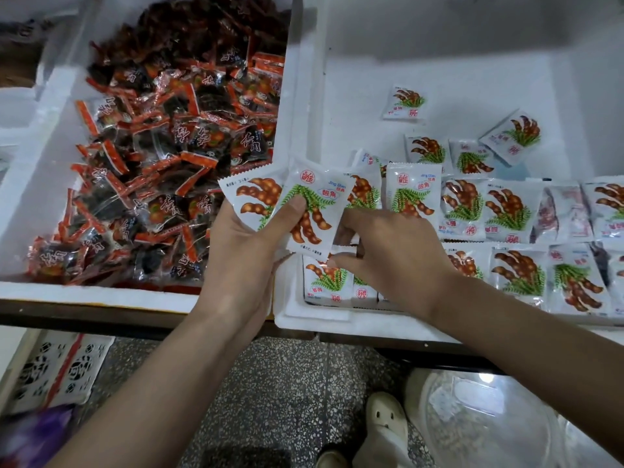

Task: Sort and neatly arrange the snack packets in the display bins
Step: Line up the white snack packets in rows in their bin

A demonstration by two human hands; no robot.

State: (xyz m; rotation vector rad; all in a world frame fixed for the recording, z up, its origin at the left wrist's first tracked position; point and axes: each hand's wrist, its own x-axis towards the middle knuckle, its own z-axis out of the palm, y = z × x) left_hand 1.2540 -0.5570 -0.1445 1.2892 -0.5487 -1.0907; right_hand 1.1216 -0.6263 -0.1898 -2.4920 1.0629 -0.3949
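Note:
My left hand grips a small stack of white tamarind packets printed with brown pods and green leaves, thumb pressed on the front one. My right hand reaches in from the right, its fingers curled at the lower right edge of the same stack, over the front left corner of the right white foam bin. In that bin, more tamarind packets lie in two rows along the front, and a few loose ones sit further back.
The left foam bin is heaped with red and clear dark-fruit packets. Both bins sit on a dark shelf edge. Below are a speckled floor, a white shoe, a clear plastic container and a patterned bag.

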